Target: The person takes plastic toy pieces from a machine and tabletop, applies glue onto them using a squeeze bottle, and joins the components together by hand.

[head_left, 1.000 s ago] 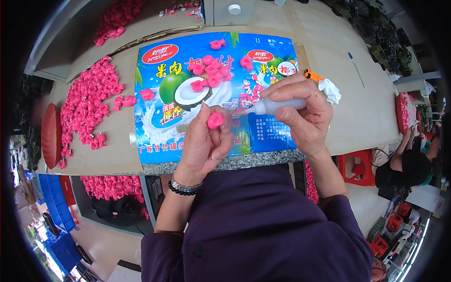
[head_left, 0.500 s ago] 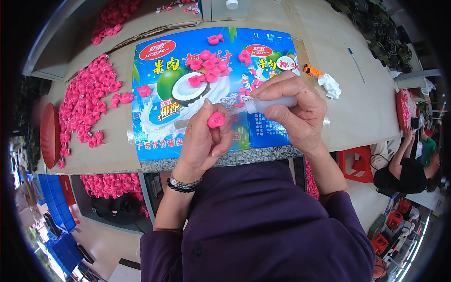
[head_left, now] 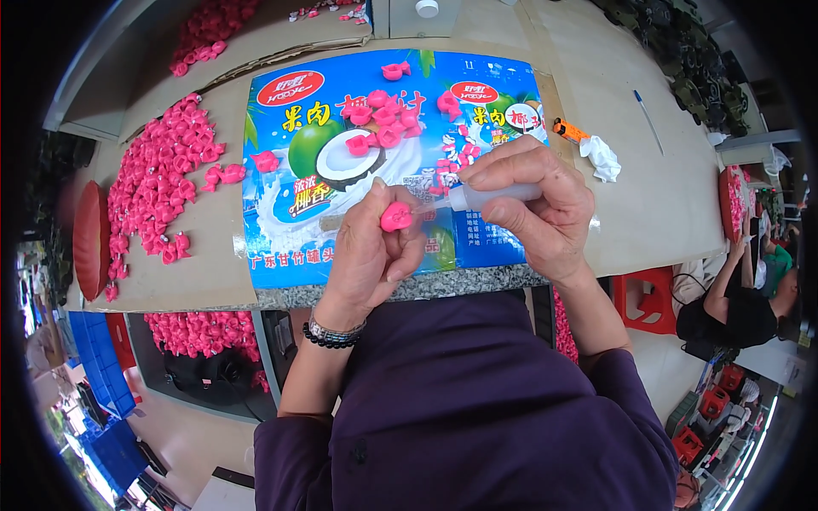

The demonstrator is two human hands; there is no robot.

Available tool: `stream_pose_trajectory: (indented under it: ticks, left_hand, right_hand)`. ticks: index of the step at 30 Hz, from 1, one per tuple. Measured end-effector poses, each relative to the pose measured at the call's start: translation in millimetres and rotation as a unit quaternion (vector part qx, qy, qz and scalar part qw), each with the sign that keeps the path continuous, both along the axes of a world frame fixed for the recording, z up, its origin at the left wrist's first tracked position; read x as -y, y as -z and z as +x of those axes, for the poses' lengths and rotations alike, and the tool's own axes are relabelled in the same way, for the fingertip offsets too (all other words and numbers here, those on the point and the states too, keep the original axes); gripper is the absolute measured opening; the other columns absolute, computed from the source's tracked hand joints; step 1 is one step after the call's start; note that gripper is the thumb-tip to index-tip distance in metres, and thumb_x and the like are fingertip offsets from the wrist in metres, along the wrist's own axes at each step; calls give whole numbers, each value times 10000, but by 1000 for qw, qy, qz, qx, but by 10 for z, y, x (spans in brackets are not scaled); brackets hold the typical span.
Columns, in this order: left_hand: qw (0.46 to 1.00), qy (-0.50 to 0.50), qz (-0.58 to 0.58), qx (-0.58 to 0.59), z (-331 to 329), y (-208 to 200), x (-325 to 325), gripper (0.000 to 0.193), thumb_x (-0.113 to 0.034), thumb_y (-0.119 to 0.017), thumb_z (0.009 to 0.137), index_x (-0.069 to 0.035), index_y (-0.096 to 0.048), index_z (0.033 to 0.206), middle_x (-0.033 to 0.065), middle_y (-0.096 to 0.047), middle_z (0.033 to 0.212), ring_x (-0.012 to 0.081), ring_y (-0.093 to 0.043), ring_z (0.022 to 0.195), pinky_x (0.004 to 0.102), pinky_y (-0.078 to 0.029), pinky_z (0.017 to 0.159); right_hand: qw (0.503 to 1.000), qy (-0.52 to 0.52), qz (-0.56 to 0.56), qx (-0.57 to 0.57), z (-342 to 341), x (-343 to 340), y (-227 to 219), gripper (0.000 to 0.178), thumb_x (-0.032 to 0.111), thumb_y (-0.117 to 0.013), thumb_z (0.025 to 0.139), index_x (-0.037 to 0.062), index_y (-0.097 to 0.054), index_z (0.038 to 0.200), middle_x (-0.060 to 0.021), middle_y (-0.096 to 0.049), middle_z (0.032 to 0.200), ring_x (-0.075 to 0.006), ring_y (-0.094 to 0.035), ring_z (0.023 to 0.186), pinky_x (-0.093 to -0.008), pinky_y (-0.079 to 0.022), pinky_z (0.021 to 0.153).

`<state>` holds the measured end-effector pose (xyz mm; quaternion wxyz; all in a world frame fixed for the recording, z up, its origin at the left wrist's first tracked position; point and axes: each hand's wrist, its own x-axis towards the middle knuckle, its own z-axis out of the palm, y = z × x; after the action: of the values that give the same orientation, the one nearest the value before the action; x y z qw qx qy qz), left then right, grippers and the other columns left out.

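Observation:
Between the thumb and fingers of my left hand [head_left: 368,243] is a small pink plastic piece [head_left: 396,216], held above the blue printed cardboard sheet [head_left: 341,264]. My right hand [head_left: 545,204] grips a translucent squeeze bottle [head_left: 498,196] lying almost level. Its thin nozzle points left at the pink piece, with the tip close to it; whether they touch I cannot tell. Beyond my hands, a loose cluster of pink pieces [head_left: 388,119] lies on the cardboard. Small pink-and-white parts [head_left: 453,162] are scattered just behind the bottle.
A large heap of pink pieces [head_left: 162,187] covers the table's left side beside a red tray [head_left: 91,240]. To the right lie an orange object [head_left: 569,130], crumpled white tissue [head_left: 601,158] and a blue pen [head_left: 648,122]. Another person [head_left: 737,294] sits at far right.
Both hands keep almost the same pose, the pink piece and bottle nozzle still close together. The whole view has shifted very slightly.

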<state>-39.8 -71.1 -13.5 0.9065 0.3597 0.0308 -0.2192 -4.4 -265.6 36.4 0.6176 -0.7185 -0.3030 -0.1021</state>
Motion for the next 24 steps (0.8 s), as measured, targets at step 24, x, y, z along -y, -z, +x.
stream_pose_trajectory:
  ticks: [24]
  left_hand:
    - [986,-104,26,128,-13,-1,86,241,-258,-561,970,-85,-457,1101,40,-563,775,121,-552,591,233,-412,486]
  right_hand:
    - [997,59,38,29,-60,17,64,242,-61,-697,704,-9,-645,935,-110,-668,897,-206,-629,831,-299,-501,717]
